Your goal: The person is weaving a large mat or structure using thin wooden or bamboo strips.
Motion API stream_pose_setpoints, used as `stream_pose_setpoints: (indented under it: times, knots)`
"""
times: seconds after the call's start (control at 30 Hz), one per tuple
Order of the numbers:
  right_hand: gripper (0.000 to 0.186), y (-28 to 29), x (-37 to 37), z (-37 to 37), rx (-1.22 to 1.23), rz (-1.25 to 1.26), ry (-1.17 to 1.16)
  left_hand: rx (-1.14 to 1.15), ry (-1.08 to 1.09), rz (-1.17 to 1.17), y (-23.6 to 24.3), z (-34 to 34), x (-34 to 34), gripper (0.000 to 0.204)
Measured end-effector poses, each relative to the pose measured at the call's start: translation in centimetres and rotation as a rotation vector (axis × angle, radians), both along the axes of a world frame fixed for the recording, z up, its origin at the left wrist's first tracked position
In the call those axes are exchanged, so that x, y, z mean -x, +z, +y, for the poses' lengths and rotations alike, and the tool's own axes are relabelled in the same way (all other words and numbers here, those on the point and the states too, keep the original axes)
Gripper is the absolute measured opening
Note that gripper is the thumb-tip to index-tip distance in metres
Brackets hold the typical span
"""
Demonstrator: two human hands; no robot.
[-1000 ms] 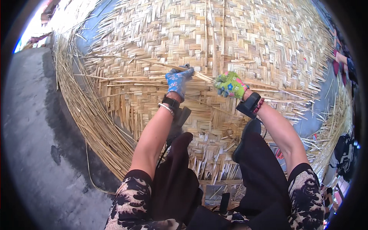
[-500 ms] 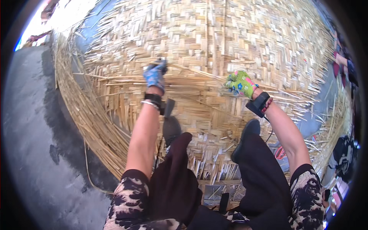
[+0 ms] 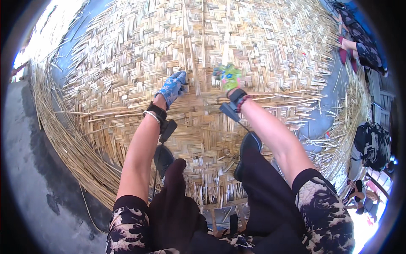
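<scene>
On the woven mat (image 3: 270, 55), a pale strip (image 3: 226, 38) lies at twelve o'clock from the nearer right hand (image 3: 229, 77), its length running twelve-to-six, the left hand (image 3: 171, 87) at nine o'clock; how open either grip is, or what it holds, I cannot tell.

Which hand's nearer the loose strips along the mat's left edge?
Left. The left hand, blue-gloved, is over the woven mat, right of the loose strips; the right hand, green-gloved, is over the mat too, farther right.
</scene>
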State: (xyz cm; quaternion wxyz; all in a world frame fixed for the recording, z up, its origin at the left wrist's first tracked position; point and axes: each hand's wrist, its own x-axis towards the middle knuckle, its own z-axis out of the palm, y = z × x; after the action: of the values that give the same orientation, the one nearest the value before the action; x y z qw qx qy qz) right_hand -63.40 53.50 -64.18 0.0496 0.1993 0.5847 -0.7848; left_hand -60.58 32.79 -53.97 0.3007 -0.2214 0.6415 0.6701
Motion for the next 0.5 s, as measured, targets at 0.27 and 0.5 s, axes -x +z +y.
stream_pose_setpoints:
  times: [0.27, 0.5]
  knots:
    - [0.022, 1.3, -0.4, -1.1, -1.667, 0.257, 0.929, -0.671, 0.401, -0.029, 0.5, 1.3, 3.5, 0.068]
    - [0.022, -0.1, 0.6, -1.6, -1.138, 0.437, 0.543, -0.671, 0.087, -0.098, -0.4, 0.7, 3.3, 0.032]
